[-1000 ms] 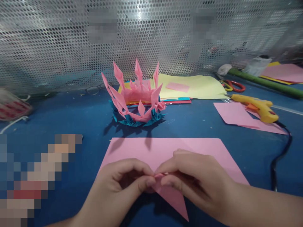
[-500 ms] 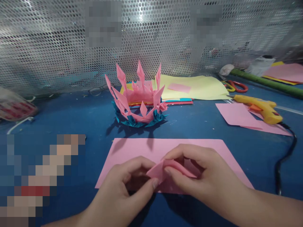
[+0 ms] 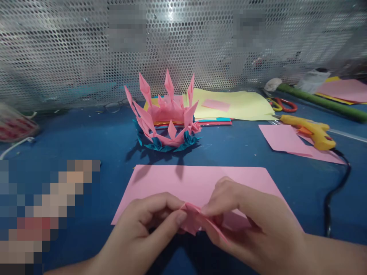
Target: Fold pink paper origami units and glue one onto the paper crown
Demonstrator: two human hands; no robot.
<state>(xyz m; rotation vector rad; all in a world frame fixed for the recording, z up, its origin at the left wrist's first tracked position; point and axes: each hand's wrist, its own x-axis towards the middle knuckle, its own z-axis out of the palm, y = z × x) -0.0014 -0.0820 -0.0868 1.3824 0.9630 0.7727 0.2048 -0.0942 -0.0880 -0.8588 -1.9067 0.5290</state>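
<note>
Between my two hands is a small folded piece of pink paper [image 3: 192, 221], held just over the near edge of a large pink sheet [image 3: 169, 179]. My left hand [image 3: 151, 225] pinches its left corner between thumb and fingers. My right hand [image 3: 252, 221] grips the right part, and its fingers hide some of the folds. Beyond the sheet stands a pink paper crown [image 3: 172, 141] with tall pointed tips. Blue folded paper leaves [image 3: 156, 144] surround its base.
A yellow glue gun [image 3: 309, 128] with a black cord lies on pink paper squares [image 3: 282, 139] at the right. Behind are red-handled scissors [image 3: 288, 105], yellow sheets [image 3: 237, 101] and a green rod [image 3: 323, 101]. A perforated metal panel [image 3: 183, 49] closes off the back. A plastic bag [image 3: 15, 124] sits at left.
The folded pink paper has been turned and lowered a little toward me. My right hand has shifted its grip, with the index finger now bent on the paper's top edge.
</note>
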